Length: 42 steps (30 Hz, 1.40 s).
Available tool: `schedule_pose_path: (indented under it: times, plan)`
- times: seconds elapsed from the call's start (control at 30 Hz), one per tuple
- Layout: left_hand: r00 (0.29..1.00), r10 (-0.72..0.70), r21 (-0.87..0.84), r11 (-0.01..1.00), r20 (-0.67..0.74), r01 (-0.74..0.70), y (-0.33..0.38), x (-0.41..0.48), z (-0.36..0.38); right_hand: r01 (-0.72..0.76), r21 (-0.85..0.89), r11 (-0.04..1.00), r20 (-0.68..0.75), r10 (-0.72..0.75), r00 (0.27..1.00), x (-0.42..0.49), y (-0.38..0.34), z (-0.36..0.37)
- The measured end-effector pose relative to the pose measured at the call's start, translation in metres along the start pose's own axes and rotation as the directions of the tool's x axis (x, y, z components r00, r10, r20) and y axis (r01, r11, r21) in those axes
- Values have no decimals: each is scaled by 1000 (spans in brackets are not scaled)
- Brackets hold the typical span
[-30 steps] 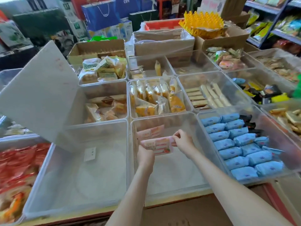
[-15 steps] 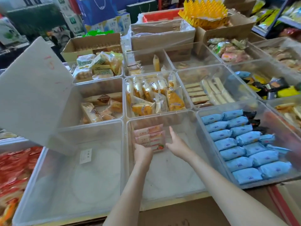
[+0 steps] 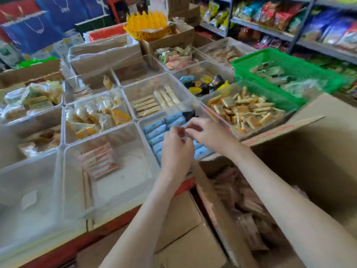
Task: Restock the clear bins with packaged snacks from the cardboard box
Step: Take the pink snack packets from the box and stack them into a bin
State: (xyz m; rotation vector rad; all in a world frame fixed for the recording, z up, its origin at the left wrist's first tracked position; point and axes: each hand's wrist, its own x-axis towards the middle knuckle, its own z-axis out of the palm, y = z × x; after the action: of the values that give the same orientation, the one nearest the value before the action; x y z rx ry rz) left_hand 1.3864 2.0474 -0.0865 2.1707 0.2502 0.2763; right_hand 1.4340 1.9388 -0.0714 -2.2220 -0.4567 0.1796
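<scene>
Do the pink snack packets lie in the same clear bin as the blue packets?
No, the pink snack packets lie alone in the clear bin left of the blue packets.

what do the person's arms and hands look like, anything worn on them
Both forearms are bare, no sleeves in view. The left hand and right hand wear no gloves; no watch, bracelet or ring shows, though the fingers are blurred.

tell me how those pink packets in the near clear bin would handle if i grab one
The pink packets look flat and thin, so they are probably light and a bit bendy. The wrap looks like smooth film, so it may be slippery. They lie overlapped in a row on the clear bin's floor, so pushing one would likely shift its neighbours.
</scene>
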Motion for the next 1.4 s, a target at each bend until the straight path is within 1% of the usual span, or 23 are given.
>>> schedule_pose_path:
  times: [0.07, 0.13, 0.17, 0.2, 0.27, 0.3, 0.33, 0.4, 0.47, 0.53, 0.6, 0.63, 0.67, 0.77, 0.87, 1.0, 1.07, 1.1, 1.17, 1.2, 1.23, 1.3, 1.4]
  plan:
    - [1000, 8, 13, 1000, -29, -7, 28, -29, 27, 27, 50, 998, 21, -28, 999, -29, 25, -28]
    - [1000, 7, 33, 999, 27, -7, 54, -58, 55, 32, 143, 989, 66, -42, 997, -58, 52, -53]
    - [993, -2, 92, 996, 114, -9, 62, -70, 71, 14, 196, 981, 90, -33, 995, -72, 69, -64]
    - [973, -30, 200, 980, 230, -17, 68, -80, 86, -14, 242, 970, 114, -14, 993, -85, 86, -73]
    - [885, -151, 415, 908, 440, -51, 70, -98, 114, -94, 259, 961, 185, 47, 982, -106, 123, -80]
    - [846, -186, 439, 896, 500, -62, 69, -107, 125, -132, 212, 968, 237, 80, 968, -114, 141, -79]
    - [818, -174, 394, 917, 549, -68, 64, -115, 134, -165, 123, 979, 303, 121, 945, -120, 158, -74]
    - [814, -99, 266, 962, 572, -70, 44, -132, 143, -198, -146, 969, 382, 240, 892, -132, 188, -56]
    - [831, -86, 313, 943, 550, -110, 15, -143, 142, -204, -325, 924, 408, 331, 851, -143, 214, -32]
    - [854, -105, 425, 893, 510, -145, -17, -153, 135, -233, -354, 906, 471, 388, 792, -152, 231, -8]
    - [850, -50, 474, 846, 524, -243, -38, -164, 130, -222, -416, 882, 538, 436, 722, -158, 241, 15]
    - [840, -11, 489, 817, 543, -306, -42, -168, 129, -196, -451, 871, 550, 444, 707, -161, 244, 24]
    - [833, 20, 502, 789, 554, -353, -46, -171, 130, -166, -480, 862, 545, 441, 713, -163, 245, 31]
    - [839, 106, 517, 744, 534, -423, -53, -175, 134, -128, -516, 847, 482, 410, 774, -168, 250, 44]
    - [845, 135, 516, 738, 518, -435, -58, -177, 137, -164, -491, 856, 432, 403, 807, -169, 255, 45]
    - [838, 137, 509, 739, 529, -442, -60, -175, 138, -118, -429, 896, 453, 327, 830, -167, 251, 37]
    - [858, 110, 491, 780, 501, -387, -60, -172, 139, -104, -338, 935, 469, 263, 843, -164, 237, 24]
    - [877, 92, 456, 826, 471, -331, -58, -168, 139, -78, -314, 946, 481, 229, 846, -163, 226, 15]
    - [903, 40, 337, 920, 427, -200, -48, -157, 137, -5, -275, 961, 532, 156, 832, -156, 195, -4]
    - [900, 20, 283, 946, 436, -158, -41, -149, 134, 46, -284, 958, 550, 123, 826, -150, 177, -14]
    - [889, 14, 244, 960, 458, -141, -35, -140, 129, 110, -315, 943, 554, 89, 828, -144, 157, -25]
    - [875, 32, 201, 969, 484, -146, -20, -126, 112, 163, -355, 920, 524, 52, 850, -132, 118, -45]
    - [900, 154, 85, 975, 408, -206, -2, -111, 71, 188, -380, 906, 440, -2, 898, -118, 62, -64]
